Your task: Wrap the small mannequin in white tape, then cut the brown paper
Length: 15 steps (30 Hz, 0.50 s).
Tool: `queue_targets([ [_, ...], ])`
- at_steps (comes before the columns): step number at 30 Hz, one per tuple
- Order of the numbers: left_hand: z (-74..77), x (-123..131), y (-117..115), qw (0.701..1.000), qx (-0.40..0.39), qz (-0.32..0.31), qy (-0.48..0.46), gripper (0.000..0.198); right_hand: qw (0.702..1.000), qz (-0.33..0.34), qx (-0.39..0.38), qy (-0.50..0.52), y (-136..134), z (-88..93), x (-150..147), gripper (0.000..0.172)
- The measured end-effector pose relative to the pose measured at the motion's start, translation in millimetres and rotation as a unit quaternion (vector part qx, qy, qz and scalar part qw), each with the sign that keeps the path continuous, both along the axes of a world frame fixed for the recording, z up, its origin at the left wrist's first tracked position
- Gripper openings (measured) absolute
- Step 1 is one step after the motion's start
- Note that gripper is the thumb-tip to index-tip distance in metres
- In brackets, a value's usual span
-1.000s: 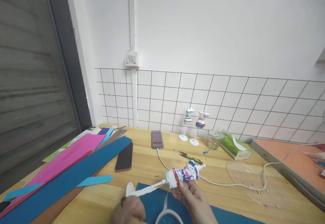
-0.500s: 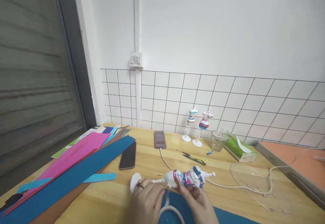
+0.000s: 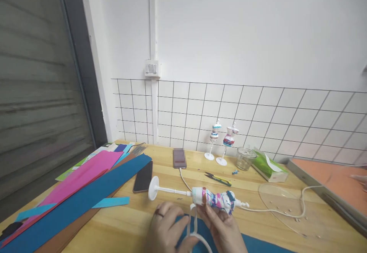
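Observation:
My right hand (image 3: 223,228) grips a miniature dress form (image 3: 213,198) that lies sideways, its white stand pointing left and its torso wrapped in multicoloured strips. A roll of white tape (image 3: 204,240) hangs low between my hands, and a loose strip of it runs up to the torso. My left hand (image 3: 169,226) has its fingers and thumb closed at the tape, below the stand's stem. Under both hands is a blue sheet (image 3: 252,243), partly covered by them.
Two more small dress forms (image 3: 228,142) stand near the wall beside a glass jar (image 3: 246,159) and a green tissue pack (image 3: 269,167). Yellow snips (image 3: 219,179), a phone (image 3: 143,176), a cabled device (image 3: 179,157), coloured sheets (image 3: 83,176) and a clear disc with beads (image 3: 282,203) lie around.
My left hand has come off the stand's base and moved down to the tape. The dress form has shifted slightly right, its base now fully visible.

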<state>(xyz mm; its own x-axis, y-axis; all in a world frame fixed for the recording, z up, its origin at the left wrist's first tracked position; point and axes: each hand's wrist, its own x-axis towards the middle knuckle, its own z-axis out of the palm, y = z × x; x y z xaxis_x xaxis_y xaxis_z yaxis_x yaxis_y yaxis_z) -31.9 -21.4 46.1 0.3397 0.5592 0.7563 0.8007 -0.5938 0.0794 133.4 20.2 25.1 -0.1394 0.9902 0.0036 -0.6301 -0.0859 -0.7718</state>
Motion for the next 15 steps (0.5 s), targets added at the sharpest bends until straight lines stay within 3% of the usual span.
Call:
queue_targets([
  [3,5.4,-8.2,-0.7,0.997,0.051,0.041,-0.051,0.013,0.999,-0.010,0.021,-0.037,-1.7,1.3,2.1,0.035],
  [6,6.6,-13.7,4.3,0.996,0.053,0.073,-0.025,0.031,0.994,0.016,0.056,-0.095,-4.6,5.9,2.0,0.035],
  [10,2.0,-15.2,11.1,0.997,-0.072,0.031,-0.004,0.036,0.989,0.049,0.066,-0.123,-7.6,11.4,-3.5,0.036],
  [15,-0.8,-15.7,10.4,0.969,-0.216,0.031,-0.118,0.032,0.987,0.112,0.075,-0.092,-8.2,-7.9,-17.1,0.045],
])
